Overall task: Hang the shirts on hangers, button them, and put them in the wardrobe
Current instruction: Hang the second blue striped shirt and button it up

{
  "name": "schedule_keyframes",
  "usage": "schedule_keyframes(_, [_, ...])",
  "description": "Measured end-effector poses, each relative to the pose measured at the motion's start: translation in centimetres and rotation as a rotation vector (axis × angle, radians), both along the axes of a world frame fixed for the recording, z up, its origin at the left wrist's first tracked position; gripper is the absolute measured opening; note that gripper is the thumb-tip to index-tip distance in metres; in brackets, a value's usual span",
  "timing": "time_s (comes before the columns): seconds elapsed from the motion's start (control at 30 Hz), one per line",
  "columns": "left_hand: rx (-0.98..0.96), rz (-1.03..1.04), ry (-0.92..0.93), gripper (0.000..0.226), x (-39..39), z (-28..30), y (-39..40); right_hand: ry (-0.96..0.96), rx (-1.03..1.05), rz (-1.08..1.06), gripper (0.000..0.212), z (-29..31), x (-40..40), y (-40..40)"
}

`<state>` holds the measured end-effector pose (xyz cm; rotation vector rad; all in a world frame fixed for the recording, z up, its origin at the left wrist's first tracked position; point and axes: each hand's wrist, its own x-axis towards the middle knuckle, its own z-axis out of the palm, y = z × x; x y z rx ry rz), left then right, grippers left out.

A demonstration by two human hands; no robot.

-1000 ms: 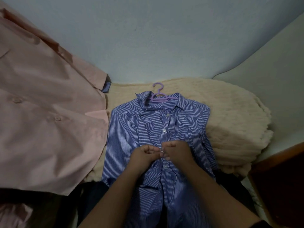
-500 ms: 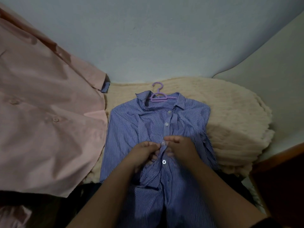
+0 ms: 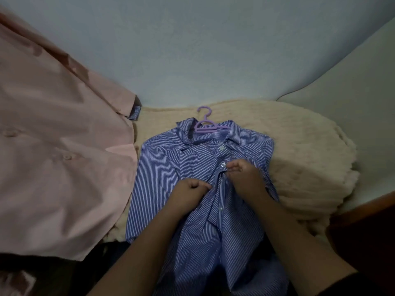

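The blue-and-white striped cotton shirt point(image 3: 162, 178) lies flat on a cream fluffy blanket point(image 3: 303, 159), a lilac plastic hanger point(image 3: 206, 126) in its collar. My left hand point(image 3: 189, 193) pinches the placket's left edge; my right hand point(image 3: 243, 176) pinches the fabric beside a white button point(image 3: 223, 165). A pink shirt point(image 3: 59, 150) lies left.

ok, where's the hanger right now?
Head view, upper centre: the purple hanger sits inside the striped shirt's collar, hook lying on the cream blanket, beyond both hands.
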<state>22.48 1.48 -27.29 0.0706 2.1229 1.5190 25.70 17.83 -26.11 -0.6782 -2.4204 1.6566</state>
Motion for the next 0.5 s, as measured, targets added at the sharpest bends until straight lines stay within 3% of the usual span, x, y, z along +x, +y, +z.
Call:
schedule_keyframes(0.1, [0.074,0.017,-0.014,0.031,0.7,0.2,0.1,0.018,0.04,0.018,0.016,-0.5,0.9,-0.9])
schedule_keyframes(0.27, [0.055,-0.005,0.045,0.008,1.3,0.2,0.6,-0.009,0.137,0.05,0.011,-1.2,1.0,-2.3])
schedule_keyframes(0.4, [0.05,0.156,0.041,0.005,1.3,-0.8,0.2,-0.019,0.146,0.03,0.018,-1.2,1.0,-2.5])
schedule_keyframes(0.5, [0.076,0.163,0.028,0.005,1.6,-1.1,0.0,-0.063,0.053,-0.02,0.025,-0.7,1.3,-2.3])
